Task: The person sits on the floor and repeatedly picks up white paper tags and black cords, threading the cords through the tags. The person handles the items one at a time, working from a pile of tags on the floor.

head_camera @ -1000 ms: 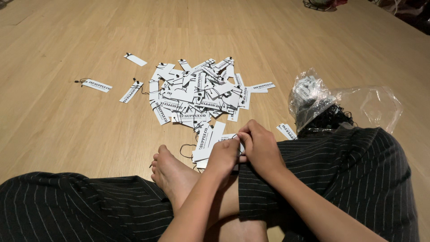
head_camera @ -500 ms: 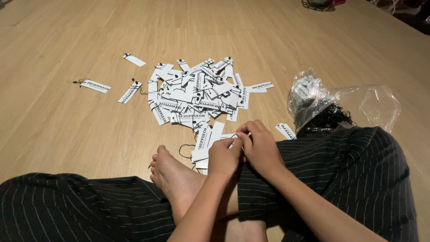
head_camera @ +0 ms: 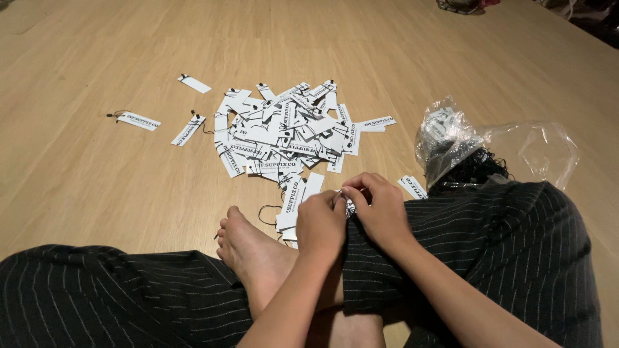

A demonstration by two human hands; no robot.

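View: head cam, looking down; person seated cross-legged on wood floor (head_camera: 97,187), dark pinstripe trousers (head_camera: 509,251), bare foot (head_camera: 251,248) at lower ctr.
Left hand (head_camera: 320,225): ctr of frame, just below the pile; fingers curled in, tips pinched together at a small item; back of hand faces cam.
Right hand (head_camera: 380,209): touching left hand at the fingertips; thumb + forefinger pinched on the same small item; other fingers bent.
Held item: small tag w/ string (head_camera: 340,193), mostly hidden btwn the fingertips of both hands; only a pale sliver shows. Exact grip on string vs card: cannot tell.
Tag pile (head_camera: 284,132): white rectangular paper tags w/ black print, heaped on floor at upper ctr, overlapping at all angles, some w/ dark strings.
Near tags (head_camera: 300,200): a few white tags lie flat just left of the left hand, btwn pile and foot; a dark string loop beside them.
Stray tags: one (head_camera: 138,120) at left, one (head_camera: 188,130) btwn it and pile, one (head_camera: 194,84) above left of pile, one (head_camera: 412,187) just right of right hand, by the knee.
Plastic bag (head_camera: 516,148): clear, crumpled, right of ctr on floor, touching right knee; holds white tags at its left end.
Black strings (head_camera: 474,171): dark tangle at the bag's lower edge, against the trouser leg.
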